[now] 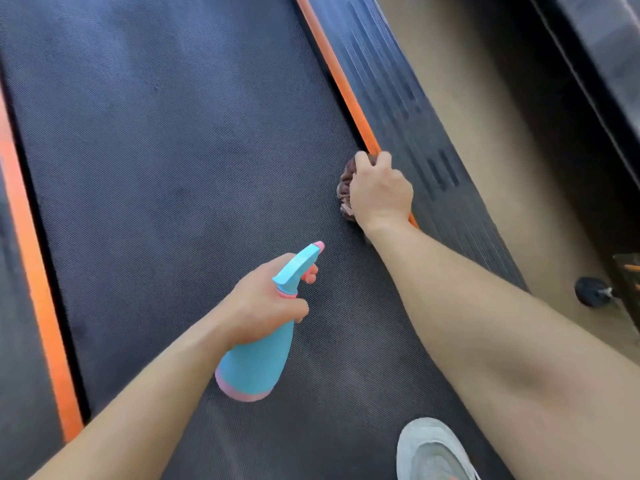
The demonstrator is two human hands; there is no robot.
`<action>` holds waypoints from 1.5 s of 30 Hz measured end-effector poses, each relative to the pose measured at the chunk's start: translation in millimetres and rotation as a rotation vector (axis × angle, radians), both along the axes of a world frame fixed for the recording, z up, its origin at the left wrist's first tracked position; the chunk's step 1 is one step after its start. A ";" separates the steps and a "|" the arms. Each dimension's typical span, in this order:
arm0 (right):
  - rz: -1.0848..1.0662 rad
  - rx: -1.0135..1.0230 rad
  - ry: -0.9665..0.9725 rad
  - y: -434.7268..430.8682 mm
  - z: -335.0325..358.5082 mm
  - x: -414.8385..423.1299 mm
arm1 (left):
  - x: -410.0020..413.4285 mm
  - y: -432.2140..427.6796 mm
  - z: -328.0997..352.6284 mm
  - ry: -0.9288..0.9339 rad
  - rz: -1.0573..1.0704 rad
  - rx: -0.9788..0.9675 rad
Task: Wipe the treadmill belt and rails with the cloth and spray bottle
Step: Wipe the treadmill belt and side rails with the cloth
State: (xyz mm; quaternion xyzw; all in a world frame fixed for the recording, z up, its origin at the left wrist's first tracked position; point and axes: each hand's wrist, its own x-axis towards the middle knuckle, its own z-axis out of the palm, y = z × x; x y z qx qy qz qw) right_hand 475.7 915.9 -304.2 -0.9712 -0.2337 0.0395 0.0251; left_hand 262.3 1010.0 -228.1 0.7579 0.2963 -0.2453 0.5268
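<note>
Hard against the orange strip point(332, 71), the right hand point(379, 190) is clenching the bunched cloth point(346, 183) on the belt point(173, 150). Left of that strip, the left hand point(263, 306) is gripping the spray bottle point(259, 355). Bunched this tight, the cloth is risking missing the seam.

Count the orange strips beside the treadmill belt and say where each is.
2. One long orange strip runs down the left edge of the dark textured treadmill belt; the other runs down the right edge, partly covered by the right hand gripping a crumpled brown cloth.
</note>
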 end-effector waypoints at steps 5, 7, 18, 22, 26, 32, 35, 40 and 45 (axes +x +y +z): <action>-0.080 -0.008 0.037 -80.4 -9.9 -58.4 | -2.6 3.8 4.9 0.011 0.019 0.002; -0.136 -0.066 0.116 -106.4 -7.3 -81.7 | -2.0 3.7 10.8 0.015 0.020 0.005; 0.053 0.132 0.060 -83.7 -32.8 -148.5 | -3.0 6.0 12.8 0.024 0.042 0.024; 0.116 0.156 0.010 -90.3 -43.7 -141.6 | -0.9 2.0 3.5 0.019 0.039 0.004; 0.125 0.166 0.008 -90.9 -49.1 -138.9 | -2.3 -0.3 -6.1 0.038 0.114 -0.040; 0.109 0.153 0.017 -85.8 -48.5 -138.0 | -29.5 -3.3 -6.2 0.044 0.170 -0.086; 0.116 0.125 0.011 -86.0 -48.5 -140.3 | -47.2 -6.9 -5.0 0.026 0.209 -0.140; 0.102 0.142 -0.008 -84.1 -53.6 -140.5 | -68.8 -24.3 -17.9 -0.007 0.266 -0.162; 0.105 0.148 -0.012 -85.3 -54.6 -139.9 | -88.9 -53.1 -15.6 -0.011 0.288 -0.137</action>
